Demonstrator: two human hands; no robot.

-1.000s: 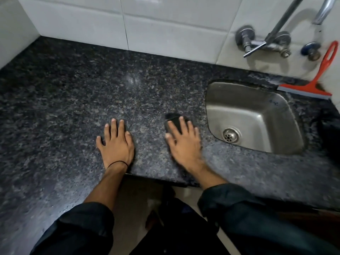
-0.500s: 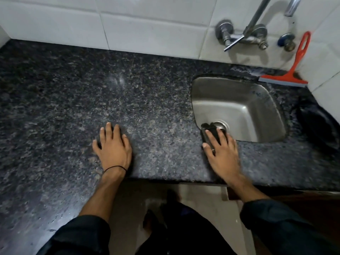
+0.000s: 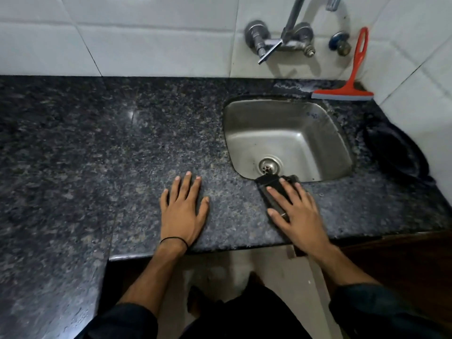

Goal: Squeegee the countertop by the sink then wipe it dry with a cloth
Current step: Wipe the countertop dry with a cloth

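Right hand [image 3: 298, 216], fingers straight, presses a dark cloth [image 3: 270, 189] (probably soft and limp, best pinned under a flat palm) at the sink [image 3: 281, 105] rim; left hand [image 3: 183, 211] rests flat beside it.

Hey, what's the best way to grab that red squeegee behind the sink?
Take the squeegee by its slim red handle, below the loop, reaching over the sink from the front. Its blade rests on the countertop and the handle leans up against the tiled wall, so only the front is open.
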